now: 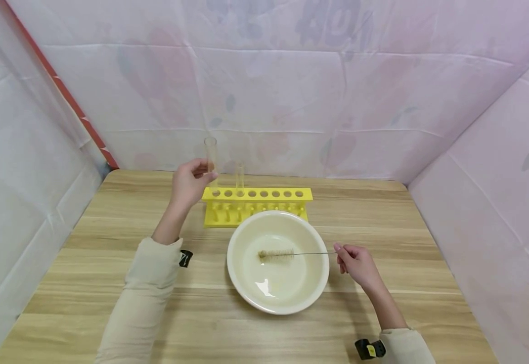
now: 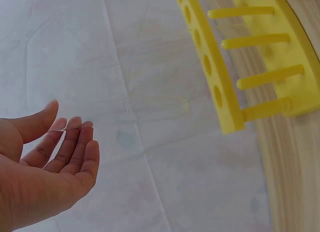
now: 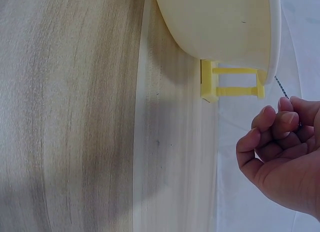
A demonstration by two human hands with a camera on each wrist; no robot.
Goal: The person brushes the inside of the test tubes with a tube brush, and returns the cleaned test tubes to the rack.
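Head view: your left grip (image 1: 190,184) pinches a tube (image 1: 211,151) above the rack (image 1: 257,197), right grip (image 1: 357,264) a brush (image 1: 277,254) in front; likely racking, next needs lining up.

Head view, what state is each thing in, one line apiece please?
Held test tube: near upright, pinched in left hand, lower end just above test tube rack
Test tube rack: upright, one tube standing in it
Racked test tube: upright, third hole from left
Test tube brush: roughly level, held in right hand, bristles over basin
Basin: upright, apparently holding clear liquid
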